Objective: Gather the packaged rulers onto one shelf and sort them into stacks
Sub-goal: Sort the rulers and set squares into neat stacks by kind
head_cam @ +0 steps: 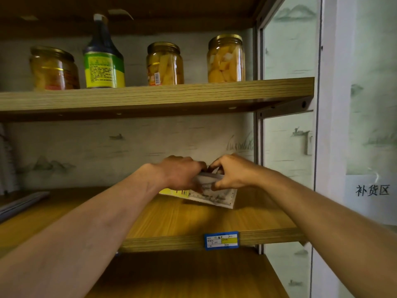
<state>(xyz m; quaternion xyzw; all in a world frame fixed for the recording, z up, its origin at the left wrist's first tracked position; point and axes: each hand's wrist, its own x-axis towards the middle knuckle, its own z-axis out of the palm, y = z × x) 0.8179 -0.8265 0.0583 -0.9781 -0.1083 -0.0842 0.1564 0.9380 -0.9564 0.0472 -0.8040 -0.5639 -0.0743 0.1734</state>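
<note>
Ruler packs (212,196) at the middle shelf's (214,220) 1 o'clock end, low edge resting on the board; left hand (180,175) and right hand (233,173) both closed around the top edge, probably squaring them into one stack.

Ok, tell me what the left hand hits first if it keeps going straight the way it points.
The left hand points right, into the packaged rulers it grips, with the right hand just beyond. It would probably press the pack against that hand first, though depth is unclear.
</note>
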